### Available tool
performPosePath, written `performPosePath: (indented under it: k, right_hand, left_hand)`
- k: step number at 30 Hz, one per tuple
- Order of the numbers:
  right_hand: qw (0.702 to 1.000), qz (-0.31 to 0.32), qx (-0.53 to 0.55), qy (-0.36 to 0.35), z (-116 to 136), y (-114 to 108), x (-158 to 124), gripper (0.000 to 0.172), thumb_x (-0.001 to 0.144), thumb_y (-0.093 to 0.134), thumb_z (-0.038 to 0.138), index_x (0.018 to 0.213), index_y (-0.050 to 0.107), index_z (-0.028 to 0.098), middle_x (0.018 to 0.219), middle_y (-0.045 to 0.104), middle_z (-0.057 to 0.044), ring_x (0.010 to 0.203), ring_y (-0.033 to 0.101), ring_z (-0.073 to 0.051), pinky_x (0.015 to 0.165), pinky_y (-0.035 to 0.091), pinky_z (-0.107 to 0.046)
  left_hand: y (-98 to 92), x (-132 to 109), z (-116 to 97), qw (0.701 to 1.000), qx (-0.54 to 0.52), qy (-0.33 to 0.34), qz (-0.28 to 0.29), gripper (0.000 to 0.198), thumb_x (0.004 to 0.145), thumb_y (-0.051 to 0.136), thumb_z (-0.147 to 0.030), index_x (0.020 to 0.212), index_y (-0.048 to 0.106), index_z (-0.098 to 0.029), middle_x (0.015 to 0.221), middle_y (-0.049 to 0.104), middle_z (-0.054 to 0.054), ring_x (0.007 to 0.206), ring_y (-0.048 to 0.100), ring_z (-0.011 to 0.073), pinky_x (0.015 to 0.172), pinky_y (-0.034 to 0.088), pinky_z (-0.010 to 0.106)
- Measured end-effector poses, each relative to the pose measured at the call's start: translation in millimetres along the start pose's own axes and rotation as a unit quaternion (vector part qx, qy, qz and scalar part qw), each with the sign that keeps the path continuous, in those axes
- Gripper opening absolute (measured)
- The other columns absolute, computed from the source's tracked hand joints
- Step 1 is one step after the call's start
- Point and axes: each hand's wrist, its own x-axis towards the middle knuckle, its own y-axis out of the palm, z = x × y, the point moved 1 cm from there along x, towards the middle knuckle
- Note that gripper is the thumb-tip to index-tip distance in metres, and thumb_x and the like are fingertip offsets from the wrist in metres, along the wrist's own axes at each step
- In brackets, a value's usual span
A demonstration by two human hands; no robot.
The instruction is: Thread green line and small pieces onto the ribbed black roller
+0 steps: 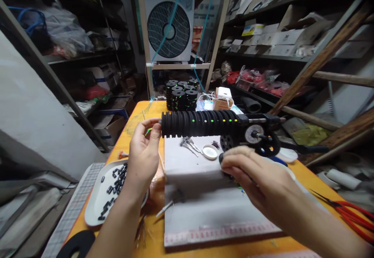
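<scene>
A long row of black spools (201, 123) with yellow and green dots sits on a horizontal spindle of a small winding machine (257, 133) above a white foam block (189, 164). My left hand (144, 149) is at the left end of the row, thumb and fingers closed round the spindle tip there. My right hand (251, 172) lies over the foam block's right edge, fingers bent together on a small dark piece that I cannot make out. A black gear (267, 145) hangs just above that hand.
A white tray (99, 199) with several small black parts lies at the left on the orange table (128, 133). Stacked black spools (181, 92) stand at the back, a white cap (210, 152) and metal pins on the foam. Red-handled pliers (350, 215) lie right. Shelves surround the table.
</scene>
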Motion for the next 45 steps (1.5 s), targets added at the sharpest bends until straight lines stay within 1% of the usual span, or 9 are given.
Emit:
performPosePath:
  k: [4,7,13,28,34,39,41,43,45]
  right_hand:
    - [0.985,-0.147,-0.045,-0.083,20,-18,60,0.014,0.093,0.059,0.004,0.096,0.062,0.017,0.095,0.070,-0.004,0.087,0.067,-0.013,0.083,0.050,-0.021]
    - [0.974,-0.187,-0.074,-0.101,22,-15,92,0.012,0.092,0.062,0.006,0.092,0.064,0.018,0.088,0.074,-0.002,0.081,0.070,-0.014,0.078,0.052,-0.024]
    - [0.970,-0.166,-0.117,-0.129,18,-2,107,0.014,0.092,0.058,0.005,0.088,0.064,0.017,0.082,0.074,-0.002,0.072,0.070,-0.015,0.062,0.051,-0.026]
    - [0.959,-0.152,-0.170,-0.170,18,4,101,0.018,0.092,0.053,0.000,0.087,0.062,0.015,0.086,0.071,-0.006,0.071,0.065,-0.015,0.060,0.050,-0.026]
    - [0.965,-0.082,-0.178,-0.175,23,1,105,0.026,0.096,0.041,0.002,0.085,0.061,0.014,0.077,0.063,-0.006,0.074,0.062,-0.019,0.064,0.051,-0.031]
    - [0.976,-0.093,-0.106,-0.164,18,-5,73,0.023,0.095,0.049,0.003,0.112,0.061,0.012,0.116,0.063,-0.015,0.109,0.057,-0.025,0.094,0.050,-0.042]
    - [0.989,-0.050,-0.097,-0.097,9,-2,44,0.017,0.095,0.052,0.007,0.104,0.065,0.015,0.105,0.064,-0.012,0.096,0.058,-0.024,0.082,0.051,-0.039]
    - [0.994,0.065,-0.089,-0.020,-6,5,11,0.021,0.095,0.050,0.008,0.089,0.068,0.018,0.091,0.063,-0.008,0.085,0.057,-0.022,0.071,0.050,-0.035]
    - [0.991,0.091,-0.098,0.010,-20,11,-19,0.026,0.093,0.050,0.007,0.080,0.069,0.019,0.080,0.063,-0.007,0.077,0.056,-0.022,0.065,0.049,-0.034]
  left_hand:
    - [0.6,0,-1,1.000,0.007,-0.003,0.006,0.021,0.093,0.063,-0.036,0.104,0.062,-0.018,0.099,0.067,0.003,0.096,0.064,0.0171,0.088,0.050,0.030]
    - [1.0,1,-2,1.000,0.012,-0.004,0.009,0.020,0.094,0.062,-0.035,0.104,0.061,-0.017,0.099,0.066,0.003,0.096,0.064,0.0162,0.088,0.050,0.028]
    - [2.1,-1,-6,1.000,0.012,-0.005,0.011,0.017,0.096,0.060,-0.032,0.104,0.060,-0.017,0.100,0.068,0.004,0.096,0.066,0.0154,0.084,0.051,0.025]
    - [3.3,0,-6,1.000,0.013,0.002,0.010,0.016,0.096,0.059,-0.029,0.104,0.060,-0.015,0.100,0.069,0.005,0.096,0.066,0.0157,0.086,0.051,0.025]
    - [1.5,-1,-6,1.000,0.015,-0.004,0.011,0.018,0.094,0.061,-0.032,0.104,0.061,-0.017,0.103,0.068,0.005,0.100,0.066,0.0182,0.086,0.051,0.029]
    - [1.5,-1,-5,1.000,0.017,-0.015,0.007,0.023,0.092,0.063,-0.038,0.104,0.061,-0.018,0.101,0.066,0.004,0.099,0.065,0.0188,0.089,0.050,0.031]
    - [1.5,0,-5,1.000,0.016,-0.013,0.006,0.023,0.092,0.063,-0.038,0.104,0.061,-0.018,0.100,0.066,0.004,0.098,0.064,0.0186,0.090,0.049,0.031]
    - [1.4,-1,-4,1.000,0.014,-0.009,0.006,0.022,0.092,0.063,-0.037,0.104,0.061,-0.018,0.100,0.065,0.004,0.098,0.064,0.0183,0.090,0.049,0.031]
    - [1.1,-1,-4,1.000,0.015,-0.007,0.006,0.022,0.092,0.063,-0.037,0.104,0.061,-0.018,0.100,0.066,0.004,0.098,0.064,0.0183,0.089,0.050,0.030]
